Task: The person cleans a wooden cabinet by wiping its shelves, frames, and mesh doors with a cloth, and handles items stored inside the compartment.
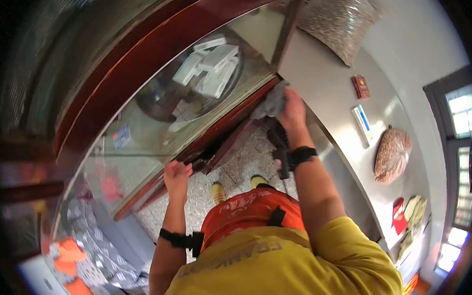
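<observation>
My right hand [293, 114] is closed on a grey cloth [272, 101], which it presses to the upper corner of a dark red wooden cabinet door or frame [243, 111]. Lower and to the left, my left hand [177, 177] touches the wooden edge of the cabinet [151, 188]. Its fingers look slightly bent and apart, with nothing seen in them. Behind the cabinet's glass, white boxes [216, 61] are piled on a round tray or plate [142, 106]. A dark gap shows below the glass, beside the tilted door panel.
A steel counter [325, 72] on the right bears a large filled clear bag [341, 25], a small red box [360, 86], a white-and-blue box [362, 125] and a bag of brown pieces [392, 155]. Patterned fabric [105, 247] lies lower left. Speckled floor [238, 163] shows around my feet.
</observation>
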The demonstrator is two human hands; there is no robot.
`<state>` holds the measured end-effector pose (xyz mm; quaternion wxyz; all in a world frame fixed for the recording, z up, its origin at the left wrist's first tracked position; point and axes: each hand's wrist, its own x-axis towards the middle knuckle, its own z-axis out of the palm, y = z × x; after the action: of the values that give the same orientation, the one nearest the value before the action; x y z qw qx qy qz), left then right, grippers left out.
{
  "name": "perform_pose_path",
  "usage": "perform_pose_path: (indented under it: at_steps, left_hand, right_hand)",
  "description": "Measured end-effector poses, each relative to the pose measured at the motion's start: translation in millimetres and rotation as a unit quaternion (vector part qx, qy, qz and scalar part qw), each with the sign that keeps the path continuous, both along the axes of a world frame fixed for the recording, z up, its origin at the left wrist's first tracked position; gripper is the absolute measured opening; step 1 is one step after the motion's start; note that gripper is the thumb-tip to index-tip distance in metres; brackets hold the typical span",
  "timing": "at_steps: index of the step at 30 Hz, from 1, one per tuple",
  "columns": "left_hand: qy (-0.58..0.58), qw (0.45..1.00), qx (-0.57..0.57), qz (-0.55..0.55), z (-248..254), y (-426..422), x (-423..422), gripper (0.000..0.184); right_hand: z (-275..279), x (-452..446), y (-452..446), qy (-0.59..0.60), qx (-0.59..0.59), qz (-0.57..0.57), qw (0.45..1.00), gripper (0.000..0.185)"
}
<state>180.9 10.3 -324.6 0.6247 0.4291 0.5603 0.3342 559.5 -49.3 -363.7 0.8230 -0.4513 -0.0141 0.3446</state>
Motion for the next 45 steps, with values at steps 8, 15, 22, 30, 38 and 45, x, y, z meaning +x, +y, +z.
perform_pose_path:
  at_steps: [8, 15, 22, 30, 38, 45]
  left_hand:
    - [0.004, 0.975, -0.070, -0.212, 23.4, 15.0, -23.4, 0.052]
    - [-0.003, 0.945, -0.135, -0.298, 43.7, 28.2, -26.7, 0.052]
    - [0.010, 0.953, -0.116, -0.279, 34.5, 30.9, -22.0, 0.036]
    - [0.170, 0.969, -0.067, -0.165, 35.1, 16.2, 19.4, 0.063]
    - [0.231, 0.947, -0.081, -0.208, 29.5, 25.6, 22.0, 0.059]
    - [0.269, 0.935, -0.097, -0.210, 31.2, 28.9, 22.3, 0.049]
  right_hand:
    - [17.9, -228.9, 28.7, -0.399, -0.255, -0.074, 0.878, 0.028]
    - [25.4, -177.7, 39.9, -0.212, -0.271, -0.182, 0.921, 0.030]
    - [-16.9, -36.7, 59.7, -0.057, -0.148, -0.322, 0.933, 0.021]
    - [-29.4, -182.9, 47.8, -0.083, -0.203, -0.197, 0.956, 0.022]
    - [-75.6, -27.2, 66.6, 0.070, -0.200, -0.281, 0.936, 0.025]
    - [-49.3, -156.0, 40.3, -0.070, -0.195, -0.100, 0.973, 0.023]
